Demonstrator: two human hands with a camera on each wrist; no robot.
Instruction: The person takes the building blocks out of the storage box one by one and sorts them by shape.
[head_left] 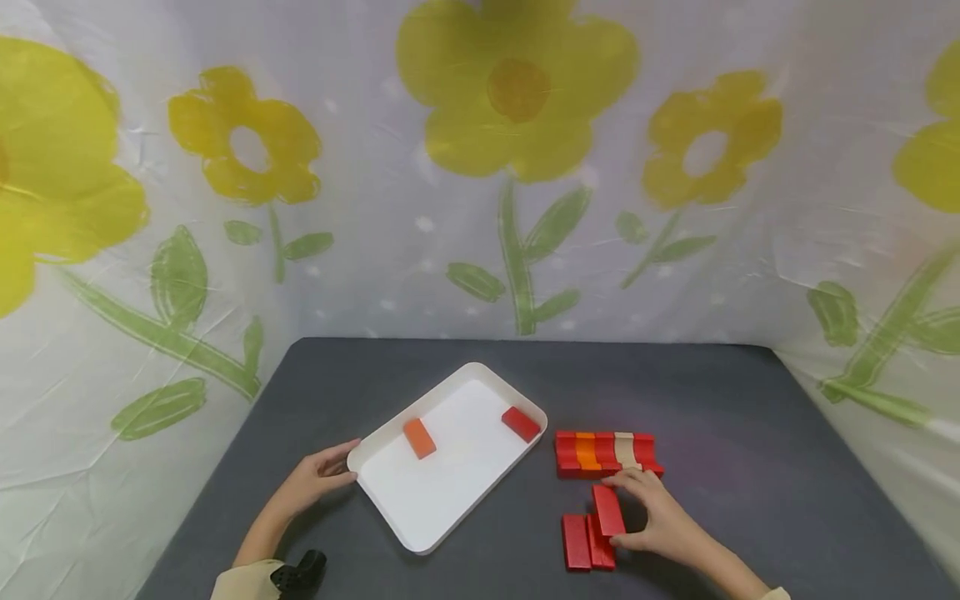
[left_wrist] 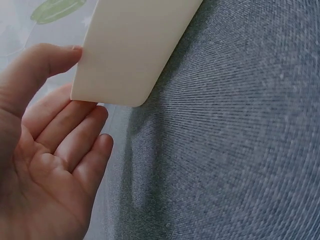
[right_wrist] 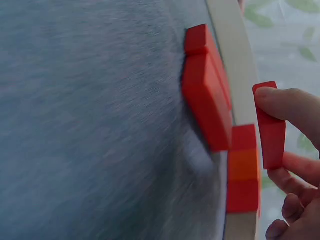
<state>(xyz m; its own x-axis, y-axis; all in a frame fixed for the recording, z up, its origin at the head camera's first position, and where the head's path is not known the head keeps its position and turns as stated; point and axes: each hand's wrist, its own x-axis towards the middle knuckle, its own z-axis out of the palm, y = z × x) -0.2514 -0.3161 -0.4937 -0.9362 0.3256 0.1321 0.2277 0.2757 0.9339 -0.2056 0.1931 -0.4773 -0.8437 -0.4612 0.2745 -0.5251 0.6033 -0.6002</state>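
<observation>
My right hand [head_left: 663,521] pinches a red block [head_left: 608,510] by its ends between thumb and fingertips. The block is tilted above two red blocks [head_left: 577,543] that lie side by side; in the right wrist view the held block [right_wrist: 272,135] is clear of them. Just beyond stands a row of red, orange and beige blocks [head_left: 587,452]. At the near left corner of a white tray [head_left: 405,540], my left hand [head_left: 318,477] touches the rim with thumb and fingers spread about the corner. Inside the tray lie an orange block [head_left: 419,438] and a red block [head_left: 521,424], apart.
A dark grey cloth [head_left: 712,417] covers the table. Flowered sheets [head_left: 360,250] hang behind it and along both sides. A black device [head_left: 300,575] is strapped at the left wrist, by the sleeve [head_left: 246,582].
</observation>
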